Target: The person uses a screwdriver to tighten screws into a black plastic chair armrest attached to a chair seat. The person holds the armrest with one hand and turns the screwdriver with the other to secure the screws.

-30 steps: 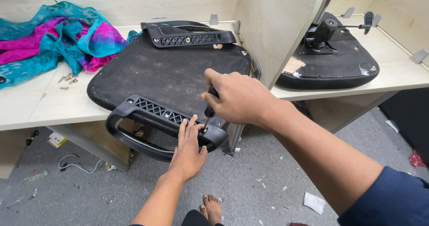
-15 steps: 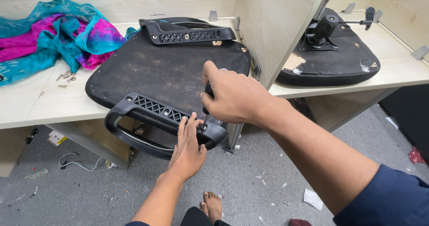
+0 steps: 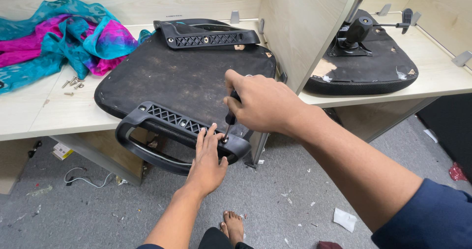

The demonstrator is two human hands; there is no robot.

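Observation:
An upturned chair seat lies bottom-up on a pale desk, hanging over its front edge. A black plastic armrest sits along the seat's near side, a second armrest along its far side. My right hand is closed round a screwdriver whose tip stands in the near armrest's right end. My left hand reaches up from below, fingers spread on that same end beside the tip.
A teal and pink cloth is bunched at the desk's left, with loose screws beside it. A second seat base with a lever rests on the right desk, past a wooden divider. The grey floor holds scraps and a cable.
My right hand has shifted slightly on the screwdriver at the armrest's right end. My left hand stays on the armrest. The view has drifted a little.

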